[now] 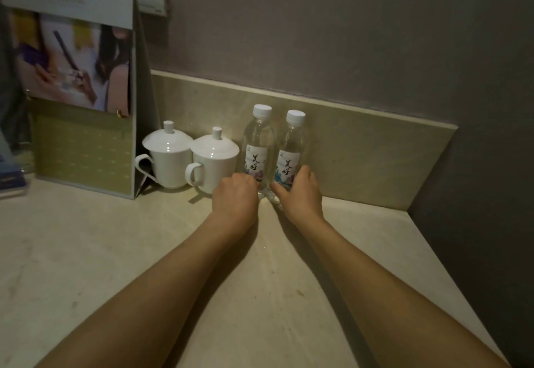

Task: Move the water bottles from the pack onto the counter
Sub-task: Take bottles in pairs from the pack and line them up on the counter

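Observation:
Two clear water bottles with white caps and flowered labels stand upright side by side on the pale stone counter [144, 252], close to the back ledge. My left hand [235, 195] is curled around the base of the left bottle [258, 142]. My right hand [299, 192] grips the lower part of the right bottle [293, 148]. Both hands hide the bottles' bases. No pack is in view.
Two white lidded cups, one [167, 156] and the other [213, 159], stand just left of the bottles, the nearer one almost touching my left hand. A tall standing card holder [83, 101] is at the far left. The counter ends at a dark wall [476, 194] on the right.

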{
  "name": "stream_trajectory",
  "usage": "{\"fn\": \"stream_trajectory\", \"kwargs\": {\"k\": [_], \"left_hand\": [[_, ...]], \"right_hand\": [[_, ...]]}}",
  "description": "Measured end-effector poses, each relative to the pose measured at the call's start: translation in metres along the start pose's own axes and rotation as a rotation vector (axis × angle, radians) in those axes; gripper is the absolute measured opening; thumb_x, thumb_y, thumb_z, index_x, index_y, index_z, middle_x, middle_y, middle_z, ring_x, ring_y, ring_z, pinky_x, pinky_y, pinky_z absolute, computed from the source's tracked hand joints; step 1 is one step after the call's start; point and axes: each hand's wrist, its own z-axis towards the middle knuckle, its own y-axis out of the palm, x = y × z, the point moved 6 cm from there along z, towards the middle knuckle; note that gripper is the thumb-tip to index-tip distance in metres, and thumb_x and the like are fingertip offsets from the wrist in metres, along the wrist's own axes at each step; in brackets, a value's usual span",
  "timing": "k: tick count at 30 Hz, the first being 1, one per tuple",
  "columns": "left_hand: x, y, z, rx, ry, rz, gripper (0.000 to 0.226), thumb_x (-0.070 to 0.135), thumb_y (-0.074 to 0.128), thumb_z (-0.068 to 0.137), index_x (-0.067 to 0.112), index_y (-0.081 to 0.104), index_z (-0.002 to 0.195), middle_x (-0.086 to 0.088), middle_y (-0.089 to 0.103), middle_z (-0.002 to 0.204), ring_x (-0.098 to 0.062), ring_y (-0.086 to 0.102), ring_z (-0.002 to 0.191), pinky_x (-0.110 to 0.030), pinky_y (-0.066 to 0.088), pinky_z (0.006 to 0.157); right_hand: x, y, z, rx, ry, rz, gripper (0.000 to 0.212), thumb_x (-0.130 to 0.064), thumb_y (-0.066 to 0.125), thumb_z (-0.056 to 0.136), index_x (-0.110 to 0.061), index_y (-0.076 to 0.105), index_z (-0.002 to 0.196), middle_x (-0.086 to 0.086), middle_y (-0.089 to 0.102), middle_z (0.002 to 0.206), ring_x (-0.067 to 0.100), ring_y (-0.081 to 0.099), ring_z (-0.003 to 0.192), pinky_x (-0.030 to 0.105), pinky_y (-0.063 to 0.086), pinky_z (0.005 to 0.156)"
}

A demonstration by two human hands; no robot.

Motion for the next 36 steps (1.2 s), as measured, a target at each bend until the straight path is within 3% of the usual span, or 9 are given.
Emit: {"fn": "stream_trajectory", "kwargs": {"k": [7, 16, 22, 36], "left_hand": [[0.0001, 0.0027, 0.0042, 0.011, 0.003, 0.011, 0.022, 0.019, 0.052, 0.098, 0.007, 0.069, 0.106, -0.012, 0.069, 0.103, -0.032, 0.067, 0.094, -0.035, 0.044, 0.064], [-0.0024, 0.0046, 0.0062, 0.014, 0.018, -0.016, 0.021, 0.018, 0.052, 0.098, 0.007, 0.069, 0.104, -0.013, 0.069, 0.102, -0.032, 0.067, 0.093, -0.037, 0.049, 0.068], [-0.005, 0.001, 0.0057, 0.04, 0.025, -0.083, 0.028, 0.029, 0.051, 0.099, 0.007, 0.069, 0.102, -0.013, 0.069, 0.097, -0.032, 0.067, 0.087, -0.038, 0.052, 0.067], [-0.0068, -0.002, 0.006, 0.024, 0.017, -0.129, 0.03, 0.033, 0.052, 0.098, 0.008, 0.069, 0.1, -0.013, 0.068, 0.094, -0.03, 0.064, 0.084, -0.036, 0.047, 0.064]], "right_hand": [[-0.0011, 0.0022, 0.002, 0.0, -0.01, 0.004, 0.054, -0.036, 0.07, 0.084, -0.01, 0.042, 0.122, 0.011, 0.051, 0.125, 0.031, 0.056, 0.113, 0.032, 0.04, 0.077], [-0.0027, 0.0018, -0.0001, 0.005, -0.026, -0.002, 0.052, -0.037, 0.069, 0.085, -0.009, 0.043, 0.121, 0.012, 0.051, 0.125, 0.032, 0.056, 0.113, 0.038, 0.046, 0.085], [-0.0011, 0.0037, 0.0001, 0.007, -0.024, -0.003, 0.051, -0.036, 0.068, 0.086, -0.009, 0.043, 0.121, 0.011, 0.052, 0.125, 0.031, 0.056, 0.113, 0.029, 0.038, 0.077], [-0.0056, 0.002, -0.0022, -0.015, -0.021, -0.014, 0.051, -0.034, 0.066, 0.088, -0.006, 0.041, 0.123, 0.014, 0.05, 0.129, 0.033, 0.055, 0.115, 0.037, 0.046, 0.086]]}}
